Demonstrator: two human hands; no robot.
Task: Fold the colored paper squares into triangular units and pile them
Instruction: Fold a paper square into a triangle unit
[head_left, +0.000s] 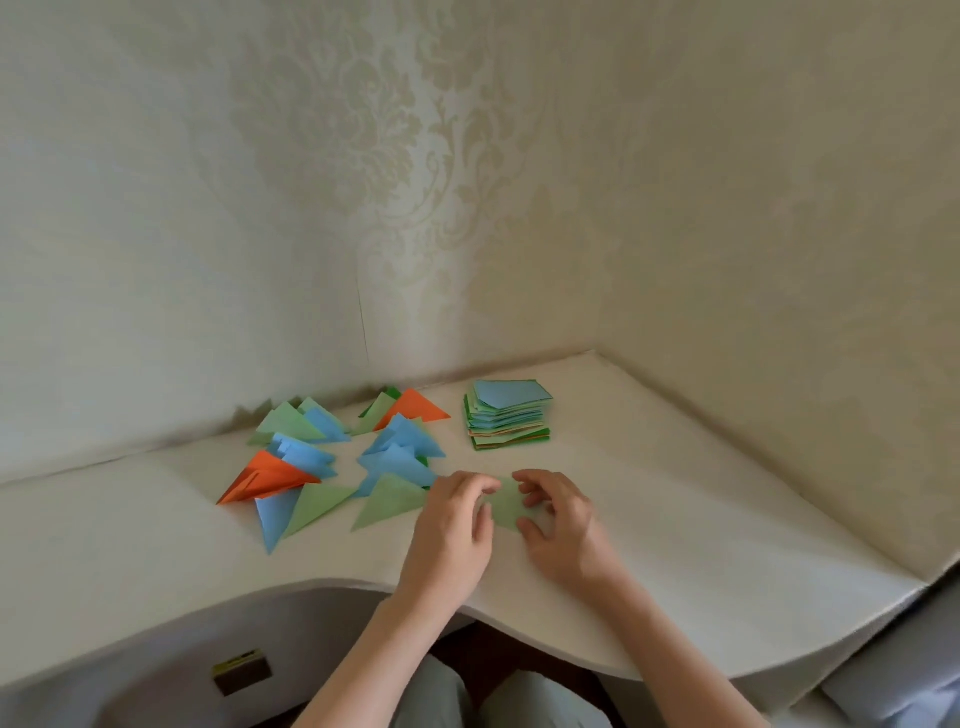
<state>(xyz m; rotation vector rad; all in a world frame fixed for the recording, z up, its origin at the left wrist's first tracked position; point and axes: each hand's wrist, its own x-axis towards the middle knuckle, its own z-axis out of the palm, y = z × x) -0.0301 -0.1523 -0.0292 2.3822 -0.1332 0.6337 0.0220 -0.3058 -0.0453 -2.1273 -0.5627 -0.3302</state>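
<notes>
Green paper, one pale sheet (506, 506), lay flat on the white surface (727, 545) at the lower middle of the frame, pinned between your two hands. Your left hand (454, 525) had its fingers curled down on the sheet's left edge, and your right hand (558, 519) had fingertips and thumb bent onto its right side, so each grip was pressing or pinching the paper rather than spread flat. Whether a flap was lifted under the fingers could not be told. Holding it from both sides likely kept the sheet from sliding while a crease was set.

Left of your hands, the folded triangles (337, 462) in blue, green and orange were spread in a loose scatter, some overlapping, more a heap than a tidy pile; the nearest green triangle (392, 501) touched your left hand. At the upper right of the sheet, the stack of unfolded squares (509, 415) stood apart, a blue one on top, close enough to reach. No box or tray held any of it; everything sat directly on the surface.
</notes>
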